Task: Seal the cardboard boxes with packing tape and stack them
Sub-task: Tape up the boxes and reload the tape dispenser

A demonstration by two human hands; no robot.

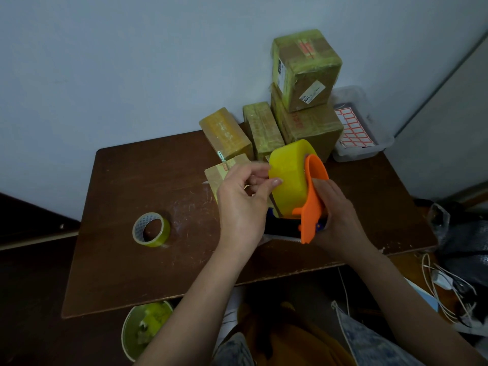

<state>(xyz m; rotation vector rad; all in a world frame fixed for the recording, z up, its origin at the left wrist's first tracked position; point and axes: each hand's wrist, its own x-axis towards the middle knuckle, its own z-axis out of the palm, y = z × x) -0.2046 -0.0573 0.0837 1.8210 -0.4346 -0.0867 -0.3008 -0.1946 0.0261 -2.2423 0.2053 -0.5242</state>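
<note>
A spare tape roll [151, 229] sits near the table's [126, 265] left front. The left hand [244, 196] pinches at the big yellow roll [289, 175], probably picking at the tape's end. The right hand [335, 215] grips the orange dispenser [313, 202]. An unsealed box [220, 174] lies just beyond the left hand; sealed boxes [306, 101] are stacked at the back edge.

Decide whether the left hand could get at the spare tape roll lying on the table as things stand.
Probably yes: the spare tape roll lies apart on bare table, nothing around it. But the left hand fingers are busy on the yellow roll.
</note>
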